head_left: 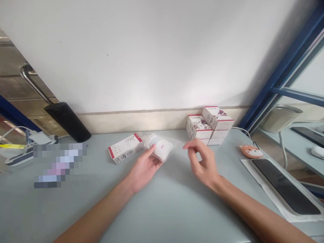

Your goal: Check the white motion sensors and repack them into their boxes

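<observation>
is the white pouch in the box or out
Out: the white pouch sits beside the red-edged white carton, held by the left hand, not inside.

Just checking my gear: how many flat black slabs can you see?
2. One black slab lies on a white sheet on the desk; the other black slab lies on the lower shelf further right. Others could be out of view.
</observation>
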`<state>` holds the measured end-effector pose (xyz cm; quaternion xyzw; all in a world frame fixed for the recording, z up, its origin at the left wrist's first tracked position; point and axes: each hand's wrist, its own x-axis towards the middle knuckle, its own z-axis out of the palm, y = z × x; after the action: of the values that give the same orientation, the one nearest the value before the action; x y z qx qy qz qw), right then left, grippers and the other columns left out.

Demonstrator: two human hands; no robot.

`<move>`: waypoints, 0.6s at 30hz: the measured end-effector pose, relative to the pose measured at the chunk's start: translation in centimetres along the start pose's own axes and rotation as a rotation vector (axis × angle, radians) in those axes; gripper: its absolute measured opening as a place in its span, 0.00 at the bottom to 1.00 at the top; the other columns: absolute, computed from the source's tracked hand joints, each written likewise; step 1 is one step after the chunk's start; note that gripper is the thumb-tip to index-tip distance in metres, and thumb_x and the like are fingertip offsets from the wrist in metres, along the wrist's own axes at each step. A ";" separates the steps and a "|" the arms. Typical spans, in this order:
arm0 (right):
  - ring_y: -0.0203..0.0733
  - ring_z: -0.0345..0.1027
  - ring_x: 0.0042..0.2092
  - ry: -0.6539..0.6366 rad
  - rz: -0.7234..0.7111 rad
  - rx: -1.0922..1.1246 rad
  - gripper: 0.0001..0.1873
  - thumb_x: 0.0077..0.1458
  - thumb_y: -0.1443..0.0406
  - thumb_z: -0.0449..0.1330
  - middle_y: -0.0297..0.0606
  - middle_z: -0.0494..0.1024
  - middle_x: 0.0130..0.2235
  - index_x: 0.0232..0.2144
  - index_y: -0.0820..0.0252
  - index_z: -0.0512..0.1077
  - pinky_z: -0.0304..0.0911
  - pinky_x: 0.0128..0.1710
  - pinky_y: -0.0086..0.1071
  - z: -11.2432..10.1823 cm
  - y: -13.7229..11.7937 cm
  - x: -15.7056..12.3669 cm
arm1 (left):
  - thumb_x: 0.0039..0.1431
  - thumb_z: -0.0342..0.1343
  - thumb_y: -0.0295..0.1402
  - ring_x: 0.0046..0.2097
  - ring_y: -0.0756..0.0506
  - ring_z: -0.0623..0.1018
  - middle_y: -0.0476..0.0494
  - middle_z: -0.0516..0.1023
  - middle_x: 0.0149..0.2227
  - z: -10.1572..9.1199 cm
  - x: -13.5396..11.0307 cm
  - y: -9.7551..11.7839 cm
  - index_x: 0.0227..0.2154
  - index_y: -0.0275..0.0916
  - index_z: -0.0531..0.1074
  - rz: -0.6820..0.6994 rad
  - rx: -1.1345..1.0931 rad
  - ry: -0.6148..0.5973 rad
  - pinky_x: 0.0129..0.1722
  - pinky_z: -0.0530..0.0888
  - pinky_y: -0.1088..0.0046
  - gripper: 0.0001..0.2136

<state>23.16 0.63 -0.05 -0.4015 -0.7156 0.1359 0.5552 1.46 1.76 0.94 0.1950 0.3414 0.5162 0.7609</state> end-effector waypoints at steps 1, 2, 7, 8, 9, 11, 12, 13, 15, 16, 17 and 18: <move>0.36 0.62 0.30 -0.082 -0.060 -0.071 0.10 0.69 0.69 0.51 0.32 0.68 0.32 0.43 0.52 0.71 0.60 0.31 0.31 0.0 -0.1 0.0 | 0.68 0.62 0.31 0.54 0.45 0.80 0.38 0.81 0.56 0.1 -0.1 0.0 0.53 0.37 0.78 -0.002 -0.018 0.003 0.54 0.79 0.69 0.12; 0.36 0.64 0.30 -0.148 -0.102 -0.148 0.11 0.69 0.68 0.52 0.32 0.69 0.32 0.46 0.52 0.72 0.60 0.31 0.31 0.0 -0.1 0.0 | 0.68 0.61 0.31 0.53 0.45 0.81 0.39 0.81 0.56 0.2 -0.1 0.0 0.52 0.36 0.78 -0.009 -0.029 0.001 0.53 0.79 0.70 0.12; 0.36 0.68 0.30 -0.174 -0.096 -0.494 0.14 0.71 0.60 0.54 0.40 0.75 0.43 0.56 0.54 0.70 0.55 0.24 0.30 0.7 0.1 -0.1 | 0.70 0.60 0.33 0.56 0.43 0.80 0.36 0.79 0.59 0.7 -0.6 -0.2 0.55 0.35 0.78 -0.026 -0.017 -0.047 0.52 0.81 0.70 0.15; 0.36 0.69 0.31 -0.165 -0.101 -0.531 0.13 0.71 0.59 0.55 0.40 0.75 0.44 0.53 0.54 0.71 0.54 0.24 0.30 0.7 0.2 -0.1 | 0.69 0.60 0.33 0.57 0.43 0.79 0.36 0.79 0.59 0.8 -0.7 -0.3 0.56 0.35 0.77 -0.022 -0.025 -0.044 0.53 0.80 0.69 0.15; 0.36 0.70 0.32 -0.155 -0.113 -0.556 0.11 0.71 0.58 0.55 0.40 0.74 0.44 0.50 0.54 0.72 0.54 0.24 0.30 0.6 0.3 0.0 | 0.69 0.61 0.33 0.57 0.43 0.79 0.36 0.79 0.59 0.8 -0.7 -0.3 0.56 0.36 0.77 -0.018 -0.040 -0.032 0.54 0.80 0.69 0.15; 0.35 0.70 0.32 -0.145 -0.145 -0.587 0.08 0.71 0.59 0.56 0.39 0.73 0.44 0.46 0.52 0.74 0.53 0.24 0.29 0.4 0.5 0.2 | 0.68 0.62 0.33 0.56 0.43 0.80 0.37 0.80 0.58 0.7 -0.5 -0.3 0.54 0.37 0.78 -0.006 -0.076 0.005 0.54 0.80 0.70 0.14; 0.35 0.69 0.31 -0.163 -0.165 -0.589 0.08 0.71 0.60 0.56 0.38 0.73 0.44 0.44 0.51 0.74 0.52 0.25 0.29 0.2 0.5 0.2 | 0.68 0.62 0.33 0.55 0.44 0.81 0.37 0.81 0.56 0.6 -0.4 -0.3 0.53 0.37 0.78 0.002 -0.090 0.021 0.53 0.81 0.70 0.14; 0.34 0.68 0.31 -0.197 -0.188 -0.581 0.07 0.70 0.61 0.55 0.38 0.72 0.44 0.44 0.51 0.74 0.52 0.25 0.29 0.0 0.5 0.2 | 0.68 0.62 0.34 0.54 0.44 0.81 0.37 0.82 0.54 0.5 -0.3 -0.3 0.52 0.38 0.79 0.011 -0.098 0.031 0.52 0.81 0.70 0.13; 0.34 0.67 0.31 -0.286 -0.217 -0.536 0.08 0.68 0.66 0.55 0.39 0.71 0.46 0.45 0.51 0.73 0.54 0.26 0.30 -0.2 0.3 0.2 | 0.68 0.62 0.33 0.51 0.44 0.82 0.38 0.83 0.51 0.4 -0.2 -0.3 0.50 0.38 0.79 0.029 -0.100 0.037 0.50 0.81 0.70 0.11; 0.35 0.67 0.32 -0.324 -0.209 -0.506 0.09 0.65 0.68 0.55 0.40 0.70 0.47 0.45 0.53 0.72 0.56 0.27 0.30 -0.2 0.2 0.1 | 0.68 0.62 0.33 0.50 0.45 0.82 0.38 0.83 0.50 0.4 -0.2 -0.3 0.49 0.38 0.79 0.032 -0.097 0.035 0.50 0.81 0.70 0.10; 0.35 0.67 0.32 -0.352 -0.185 -0.477 0.10 0.63 0.69 0.56 0.41 0.70 0.48 0.45 0.54 0.71 0.58 0.28 0.31 -0.2 0.1 0.0 | 0.68 0.61 0.33 0.50 0.45 0.82 0.38 0.83 0.50 0.5 -0.3 -0.3 0.49 0.38 0.79 0.029 -0.088 0.028 0.50 0.81 0.70 0.10; 0.36 0.68 0.33 -0.366 -0.151 -0.453 0.11 0.61 0.69 0.56 0.42 0.69 0.50 0.46 0.54 0.71 0.60 0.29 0.32 -0.2 -0.1 -0.1 | 0.68 0.61 0.33 0.51 0.44 0.82 0.38 0.83 0.51 0.5 -0.3 -0.4 0.49 0.38 0.79 0.028 -0.076 0.016 0.51 0.81 0.70 0.10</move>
<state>23.28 0.49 0.02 -0.4296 -0.8438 0.0014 0.3217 2.02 1.36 1.13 0.1667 0.3251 0.5409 0.7576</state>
